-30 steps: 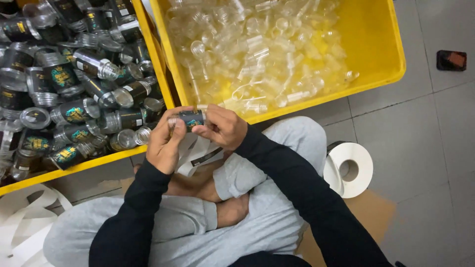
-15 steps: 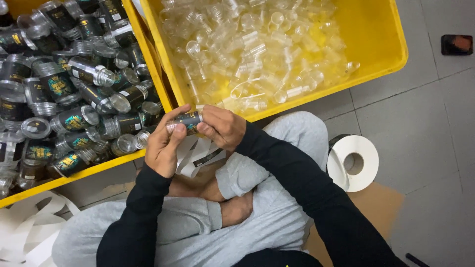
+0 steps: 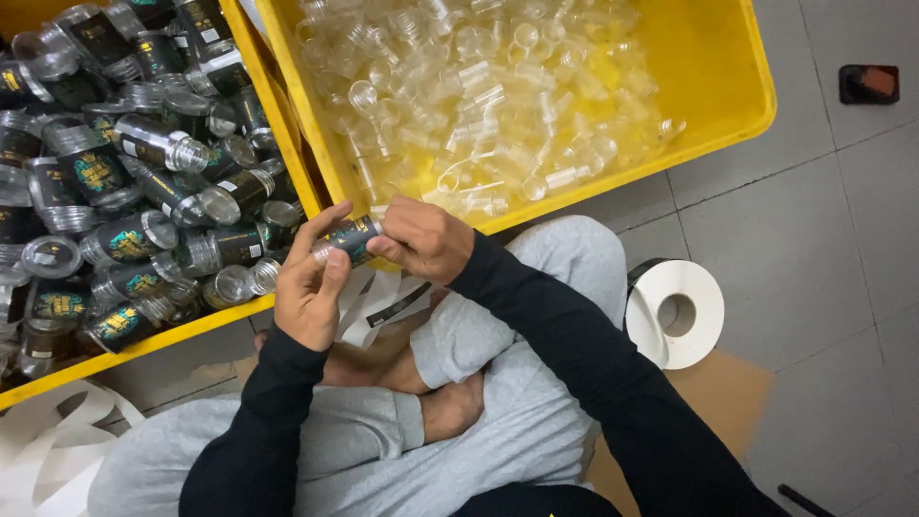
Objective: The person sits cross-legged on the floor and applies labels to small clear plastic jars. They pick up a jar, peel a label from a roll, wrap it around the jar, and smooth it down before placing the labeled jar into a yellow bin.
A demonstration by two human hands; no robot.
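A small clear plastic jar with a dark label (image 3: 348, 239) lies sideways between my hands, just above my lap. My left hand (image 3: 311, 287) grips its open end, fingers curled over it. My right hand (image 3: 423, 239) holds the other end, thumb pressing on the label. Under the hands a white strip of label backing (image 3: 383, 302) with one dark label on it trails over my crossed legs.
A yellow crate (image 3: 728, 115) of unlabelled clear jars stands ahead. Another yellow crate (image 3: 144, 347) at left holds several dark-labelled jars. A white roll of label tape (image 3: 675, 311) lies on the tiled floor at right, cardboard beneath it. A small dark object (image 3: 868, 83) sits far right.
Both hands stay on the jar, shifting slightly as they work it. The camera view has drifted a little, so the crates sit higher in the frame.
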